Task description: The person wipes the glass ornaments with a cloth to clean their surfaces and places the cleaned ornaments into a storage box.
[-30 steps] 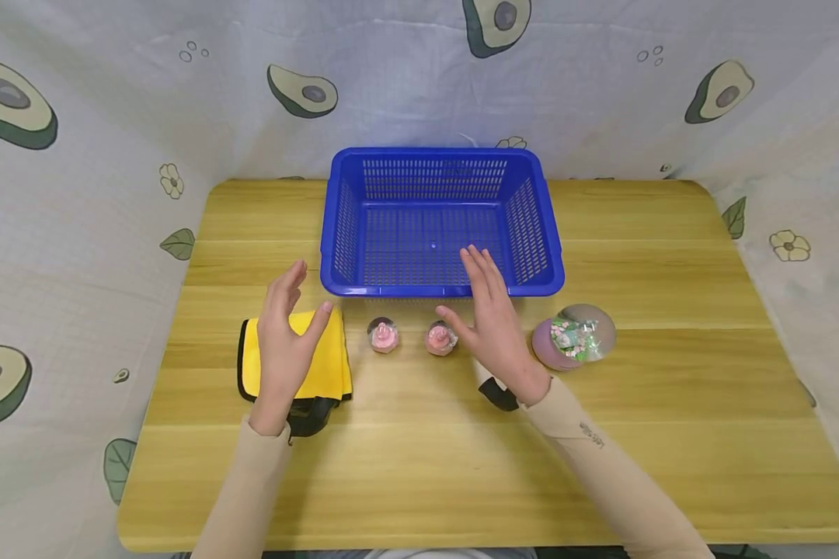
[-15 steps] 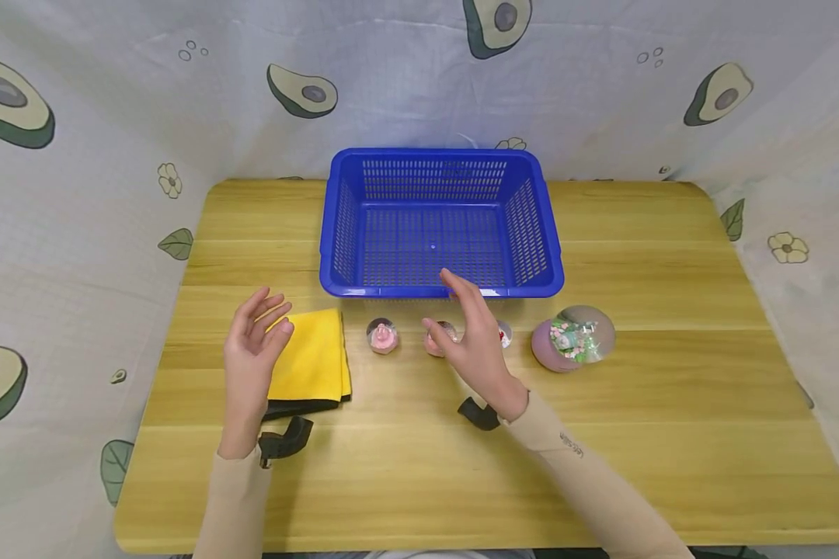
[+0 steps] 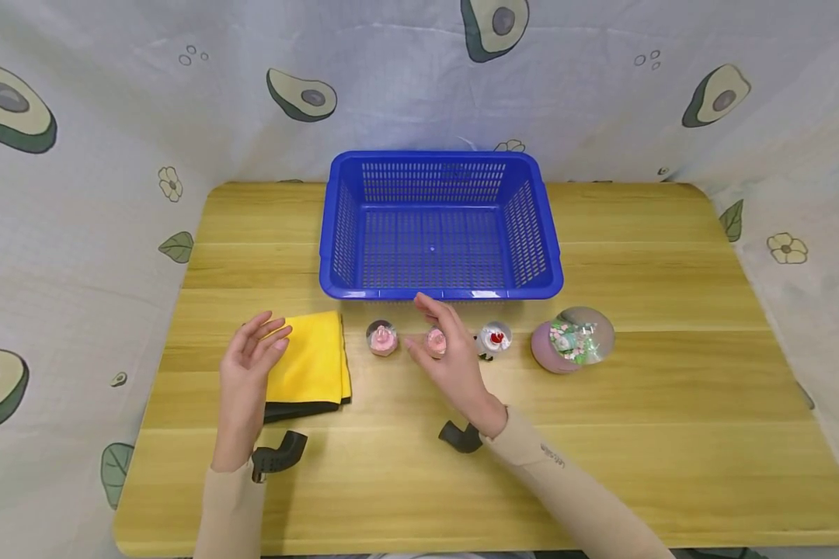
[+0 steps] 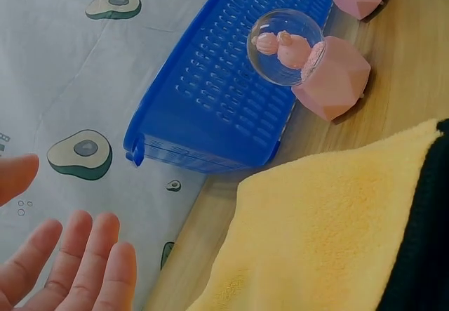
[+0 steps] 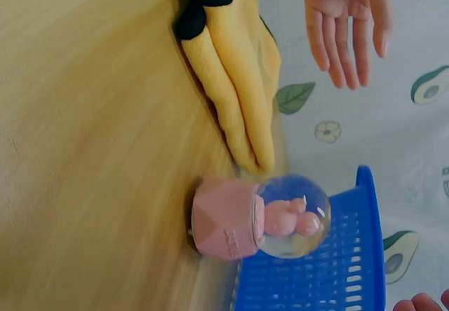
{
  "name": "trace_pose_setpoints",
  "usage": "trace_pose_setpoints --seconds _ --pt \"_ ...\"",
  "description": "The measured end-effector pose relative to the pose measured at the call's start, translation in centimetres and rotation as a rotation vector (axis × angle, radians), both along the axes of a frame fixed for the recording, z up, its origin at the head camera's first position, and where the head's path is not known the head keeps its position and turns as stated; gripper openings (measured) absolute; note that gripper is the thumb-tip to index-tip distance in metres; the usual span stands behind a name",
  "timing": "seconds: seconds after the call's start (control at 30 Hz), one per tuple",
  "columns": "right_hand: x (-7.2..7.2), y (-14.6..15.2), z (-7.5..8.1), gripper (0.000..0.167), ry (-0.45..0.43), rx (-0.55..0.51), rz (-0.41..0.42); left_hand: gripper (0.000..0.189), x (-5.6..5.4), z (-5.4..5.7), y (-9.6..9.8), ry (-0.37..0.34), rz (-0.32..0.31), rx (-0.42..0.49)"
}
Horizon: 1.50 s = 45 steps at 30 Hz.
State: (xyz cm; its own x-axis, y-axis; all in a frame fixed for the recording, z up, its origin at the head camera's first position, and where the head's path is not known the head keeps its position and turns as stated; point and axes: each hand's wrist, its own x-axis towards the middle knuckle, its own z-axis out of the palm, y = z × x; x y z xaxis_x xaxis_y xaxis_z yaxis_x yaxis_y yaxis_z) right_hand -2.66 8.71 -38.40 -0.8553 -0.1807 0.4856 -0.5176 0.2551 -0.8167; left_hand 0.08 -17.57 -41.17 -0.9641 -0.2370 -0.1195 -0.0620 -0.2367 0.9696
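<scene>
My left hand (image 3: pixel 246 373) hovers over the left side of a folded yellow cloth (image 3: pixel 309 357) with black edging, its fingers loosely bent and holding nothing. My right hand (image 3: pixel 453 361) is raised above the table, fingers relaxed, partly hiding a small pink snow globe (image 3: pixel 436 341) in the head view. Left of it stands a matching pink snow globe (image 3: pixel 381 338); the right wrist view shows a pink-based globe (image 5: pixel 226 218) with no fingers on it. To the right are a small globe with a red-and-white figure (image 3: pixel 495 338) and a larger purple-based snow globe (image 3: pixel 552 353).
A blue plastic basket (image 3: pixel 332 233) with slotted walls stands behind the row of globes, nothing in it. The wooden table (image 3: pixel 671 435) stretches out to the right. Fabric printed with avocados (image 3: pixel 301 95) hangs around the back and sides.
My left hand has drawn back to the left, uncovering more of the cloth. My right hand has moved left and toward me, uncovering the globe with the red-and-white figure.
</scene>
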Motion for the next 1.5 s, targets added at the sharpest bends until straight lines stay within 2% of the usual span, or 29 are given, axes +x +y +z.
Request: trace_pose_setpoints --seconds 0.07,0.2,0.3,0.4,0.5,0.63,0.77,1.03,1.2,1.5 --pt "0.4 -0.3 0.6 0.057 -0.003 0.006 -0.001 0.048 0.1 -0.2 -0.1 -0.003 0.003 0.013" --pt "0.9 -0.8 0.8 0.056 -0.025 0.008 0.007 0.047 0.3 -0.4 -0.1 -0.023 0.001 0.030" --pt "1.1 -1.1 0.5 0.056 -0.061 0.008 0.018 0.045 0.3 -0.7 -0.1 -0.078 -0.006 -0.022" --pt "1.3 -1.4 0.0 0.058 -0.097 0.019 0.026 0.042 0.2 -0.9 -0.2 -0.159 -0.053 -0.205" --pt "1.1 -1.6 -1.6 0.061 -0.127 0.032 0.030 0.041 0.0 -1.3 -0.2 -0.209 -0.142 -0.445" --pt "0.9 -1.9 -4.0 0.065 -0.174 0.038 0.042 0.047 -0.1 -2.0 -0.1 -0.189 -0.252 -0.676" --pt "0.9 -2.2 -5.1 0.066 -0.221 0.032 0.056 0.052 -0.2 -2.5 -0.1 -0.140 -0.316 -0.797" --pt "0.7 -2.7 -5.8 0.065 -0.275 0.062 0.009 0.058 -0.3 -3.1 -0.3 -0.089 -0.392 -0.833" --pt "0.4 -2.9 -6.5 0.065 -0.328 0.078 -0.021 0.060 -0.3 -3.3 -0.4 -0.062 -0.401 -0.856" --pt "-0.2 -3.4 -7.6 0.064 -0.457 -0.005 -0.015 0.062 -0.4 -3.9 -0.5 -0.038 -0.416 -0.890"
